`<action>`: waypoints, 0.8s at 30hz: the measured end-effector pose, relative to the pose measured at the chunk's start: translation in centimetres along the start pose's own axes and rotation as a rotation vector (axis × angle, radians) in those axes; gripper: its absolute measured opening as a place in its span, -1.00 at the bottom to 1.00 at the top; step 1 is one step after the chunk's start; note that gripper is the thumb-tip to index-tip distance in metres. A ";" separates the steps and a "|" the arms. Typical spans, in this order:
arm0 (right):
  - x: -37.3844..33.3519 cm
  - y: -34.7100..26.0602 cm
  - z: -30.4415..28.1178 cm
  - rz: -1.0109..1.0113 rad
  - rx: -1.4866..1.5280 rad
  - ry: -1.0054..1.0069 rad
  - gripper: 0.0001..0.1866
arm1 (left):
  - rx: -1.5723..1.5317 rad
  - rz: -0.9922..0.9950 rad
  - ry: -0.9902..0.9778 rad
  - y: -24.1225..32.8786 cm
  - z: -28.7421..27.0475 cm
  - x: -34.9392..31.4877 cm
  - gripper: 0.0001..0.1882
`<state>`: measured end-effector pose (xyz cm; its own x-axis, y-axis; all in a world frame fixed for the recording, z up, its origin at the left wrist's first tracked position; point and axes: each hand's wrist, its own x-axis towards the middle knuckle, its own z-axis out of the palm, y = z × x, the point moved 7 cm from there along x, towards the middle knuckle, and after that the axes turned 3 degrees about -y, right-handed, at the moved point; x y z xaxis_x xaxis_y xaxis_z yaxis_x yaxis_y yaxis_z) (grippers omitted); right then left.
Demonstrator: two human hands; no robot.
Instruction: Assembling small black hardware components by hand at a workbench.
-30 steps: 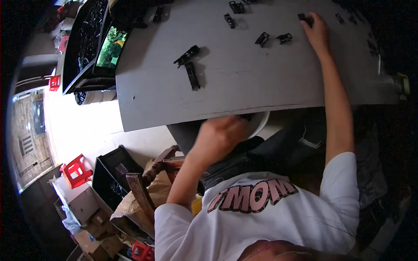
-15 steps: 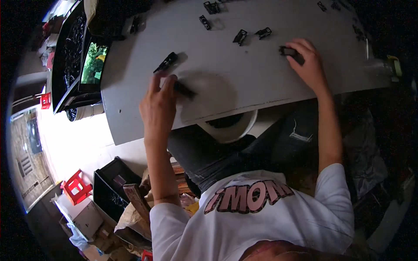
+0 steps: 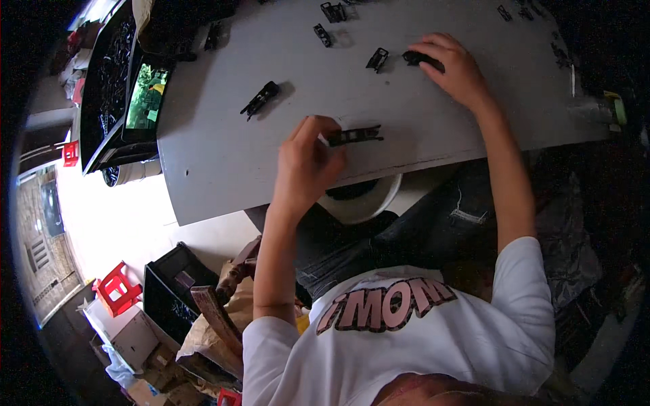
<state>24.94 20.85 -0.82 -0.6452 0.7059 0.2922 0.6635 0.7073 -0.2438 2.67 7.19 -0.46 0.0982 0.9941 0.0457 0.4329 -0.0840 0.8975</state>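
Note:
My left hand (image 3: 306, 159) is closed on one end of a long black slotted part (image 3: 359, 135), held near the table's front edge with its free end pointing right. Farther back on the right, my right hand (image 3: 455, 68) has its thumb and fingers around a dark part (image 3: 421, 61) at the table top. Whether one or two pieces are under those fingers I cannot tell. Just left of it stands a small black frame-like part (image 3: 377, 59). Another long black part (image 3: 260, 100) lies on the table beyond my left hand.
More black parts (image 3: 323, 35) are scattered over the grey table (image 3: 217, 149). A lit screen (image 3: 145, 97) and a black tray of dark pieces (image 3: 116, 74) stand at the left. Below the front edge is a white tub (image 3: 369, 206); a black crate (image 3: 177, 284) and red stool (image 3: 118, 289) are lower left.
My left hand has moved right with its black part, which now points more level. My right hand has shifted left and away from me, onto the spot where a small black part lay.

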 end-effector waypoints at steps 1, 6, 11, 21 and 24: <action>0.0 -0.1 -0.1 0.070 0.012 -0.013 -0.69 | -0.083 0.016 0.009 -0.1 0.4 0.3 -0.73; -0.6 -4.6 -0.3 0.121 0.340 -0.097 -0.74 | -0.015 0.048 0.074 0.2 1.8 2.1 -0.74; -0.4 -9.3 0.0 -0.043 0.389 -0.111 -0.70 | -0.055 -0.005 0.106 -0.3 1.8 2.2 -0.73; -0.5 -9.8 -0.4 0.002 0.374 -0.144 -0.69 | -0.179 -0.044 0.123 -0.7 2.4 2.1 -0.72; -0.4 -10.2 -0.1 0.012 0.395 -0.189 -0.69 | -0.147 -0.103 0.099 -0.7 2.1 2.0 -0.73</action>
<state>18.46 13.30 1.63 -0.7210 0.6821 0.1216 0.4990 0.6329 -0.5920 4.46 9.07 -1.93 -0.0310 0.9994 -0.0129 0.3002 0.0216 0.9536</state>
